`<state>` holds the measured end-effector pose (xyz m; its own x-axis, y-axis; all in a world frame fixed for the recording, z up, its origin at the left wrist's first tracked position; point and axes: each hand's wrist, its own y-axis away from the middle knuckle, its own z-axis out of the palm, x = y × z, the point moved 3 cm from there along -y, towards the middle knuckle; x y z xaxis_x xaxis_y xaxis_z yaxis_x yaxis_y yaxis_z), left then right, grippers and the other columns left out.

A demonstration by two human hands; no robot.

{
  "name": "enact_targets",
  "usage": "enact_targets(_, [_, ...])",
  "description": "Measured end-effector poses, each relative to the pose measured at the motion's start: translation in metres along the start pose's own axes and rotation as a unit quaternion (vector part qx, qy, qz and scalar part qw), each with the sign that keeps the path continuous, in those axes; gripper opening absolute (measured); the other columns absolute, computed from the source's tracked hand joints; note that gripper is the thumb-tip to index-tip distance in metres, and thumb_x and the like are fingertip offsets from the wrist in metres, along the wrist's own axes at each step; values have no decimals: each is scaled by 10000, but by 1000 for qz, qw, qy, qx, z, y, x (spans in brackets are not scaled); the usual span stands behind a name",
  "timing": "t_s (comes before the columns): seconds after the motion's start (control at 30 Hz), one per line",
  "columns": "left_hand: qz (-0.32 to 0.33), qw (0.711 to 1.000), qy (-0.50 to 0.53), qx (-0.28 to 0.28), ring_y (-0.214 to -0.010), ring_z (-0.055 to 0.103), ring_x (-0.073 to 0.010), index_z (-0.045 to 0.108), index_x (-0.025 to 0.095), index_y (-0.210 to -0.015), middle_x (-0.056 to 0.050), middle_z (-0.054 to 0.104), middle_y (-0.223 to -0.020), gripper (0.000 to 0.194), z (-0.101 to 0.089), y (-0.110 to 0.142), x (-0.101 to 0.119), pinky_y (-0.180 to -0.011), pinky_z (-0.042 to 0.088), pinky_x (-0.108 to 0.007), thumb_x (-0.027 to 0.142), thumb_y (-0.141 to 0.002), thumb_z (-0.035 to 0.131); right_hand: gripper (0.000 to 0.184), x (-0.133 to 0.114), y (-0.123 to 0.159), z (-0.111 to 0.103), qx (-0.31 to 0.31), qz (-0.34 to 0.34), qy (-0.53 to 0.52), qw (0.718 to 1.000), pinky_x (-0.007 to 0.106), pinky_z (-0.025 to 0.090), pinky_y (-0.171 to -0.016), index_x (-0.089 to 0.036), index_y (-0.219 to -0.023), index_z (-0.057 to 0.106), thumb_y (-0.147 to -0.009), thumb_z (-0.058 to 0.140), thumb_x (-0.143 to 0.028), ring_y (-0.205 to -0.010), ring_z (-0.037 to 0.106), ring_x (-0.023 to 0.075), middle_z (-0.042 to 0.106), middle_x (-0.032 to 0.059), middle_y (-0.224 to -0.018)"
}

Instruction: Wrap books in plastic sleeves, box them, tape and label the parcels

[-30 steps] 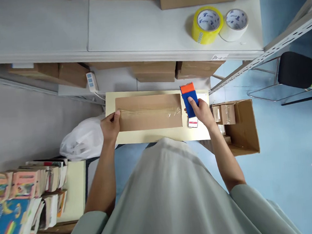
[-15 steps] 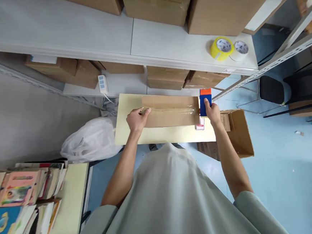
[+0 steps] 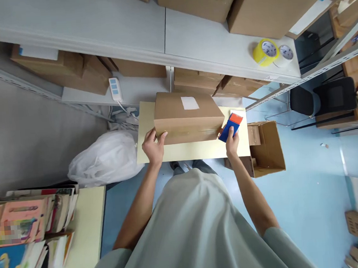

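Note:
A long brown cardboard box (image 3: 187,116) lies on a small pale yellow table (image 3: 192,150), with a white label on its top and clear tape along its near side. My left hand (image 3: 154,146) grips the box's near left corner, fingers curled on it. My right hand (image 3: 231,142) holds a blue and orange tape dispenser (image 3: 230,127) against the box's right end.
A grey shelf (image 3: 190,42) above carries large cardboard boxes and a yellow tape roll (image 3: 264,51) beside a white one (image 3: 285,54). An open carton (image 3: 268,148) stands on the floor at right, a white bag (image 3: 105,159) at left. Books (image 3: 22,229) lie at lower left.
The box has been turned so its labelled face shows on top. My right hand and the dispenser moved to the box's right end. The view has pulled back.

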<state>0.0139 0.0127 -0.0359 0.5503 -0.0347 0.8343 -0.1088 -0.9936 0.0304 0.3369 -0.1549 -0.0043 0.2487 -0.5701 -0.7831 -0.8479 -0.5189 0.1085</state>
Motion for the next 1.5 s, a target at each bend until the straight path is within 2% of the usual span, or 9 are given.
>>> enact_targets(0.1, [-10, 1000, -7, 2, -1146, 776, -265, 791, 223, -1291, -133, 795, -1332, 342, -3, 13, -29, -1054, 620, -386, 454, -1042, 753, 769, 20, 20, 14, 46, 67, -29, 996, 401, 629, -890, -230, -1028, 586, -962, 285, -934, -1036, 769, 304, 789, 174, -1055])
enact_targets(0.37, [-58, 997, -40, -16, -1020, 753, -260, 733, 212, -960, -111, 741, -1133, 152, 7, 16, -82, -1024, 630, -436, 339, -943, 816, 749, 50, 50, 44, -35, 133, -148, 979, 329, 658, -694, -204, -1037, 604, -962, 485, -940, -819, 805, 255, 807, 128, -889])
enact_targets(0.6, [-124, 991, -12, -40, -1196, 784, -314, 746, 204, -1270, -163, 764, -1296, 409, 7, 29, -97, -1019, 665, -452, 157, -868, 687, 707, 87, 44, 44, -131, 159, -160, 966, 332, 668, -684, -222, -961, 584, -935, 618, -928, -725, 799, 237, 808, 97, -817])
enact_targets(0.7, [-94, 993, -52, 51, -1387, 705, -322, 671, 177, -1476, -211, 710, -1466, 590, 2, 44, -65, -1133, 617, -468, 110, -893, 609, 642, 97, 30, 22, -155, 113, -114, 975, 336, 656, -734, -249, -1007, 537, -980, 584, -888, -804, 821, 253, 830, 102, -872])
enact_targets(0.8, [-39, 992, -47, 108, -1444, 657, -293, 617, 187, -1554, -203, 657, -1545, 595, 15, 69, -4, -1139, 614, -430, 167, -961, 580, 565, 105, 16, -10, -192, 30, 27, 980, 339, 611, -750, -250, -1102, 529, -1040, 523, -811, -841, 820, 285, 839, 115, -922])
enact_targets(0.93, [65, 996, 36, -47, -1311, 720, -274, 692, 237, -1474, -139, 733, -1446, 431, 73, 106, 89, -1110, 631, -419, 366, -1073, 594, 527, 113, 2, -55, -269, -110, 218, 932, 343, 553, -747, -199, -1277, 546, -1080, 531, -688, -866, 808, 337, 832, 139, -957])
enact_targets(1.03, [118, 981, 47, -144, -1284, 726, -284, 742, 275, -1424, -112, 757, -1412, 392, 118, 127, 136, -1092, 639, -437, 426, -1085, 617, 489, 121, -6, -82, -313, -194, 274, 888, 345, 549, -759, -177, -1309, 548, -1107, 565, -622, -895, 808, 339, 827, 160, -1005])
enact_targets(1.2, [160, 971, 42, -173, -1217, 744, -270, 788, 257, -1322, -106, 806, -1297, 315, 157, 150, 166, -992, 663, -412, 396, -1103, 609, 504, 142, -20, -112, -347, -302, 302, 835, 342, 564, -755, -173, -1271, 547, -1118, 612, -649, -877, 797, 313, 804, 148, -990])
enact_targets(1.5, [208, 963, 11, -172, -1065, 755, -248, 823, 269, -1143, -61, 836, -1109, 201, 171, 190, 182, -997, 618, -428, 270, -1105, 625, 632, 174, -37, -135, -319, -448, 264, 793, 356, 575, -672, -172, -1305, 528, -1141, 429, -773, -771, 775, 296, 783, 122, -907])
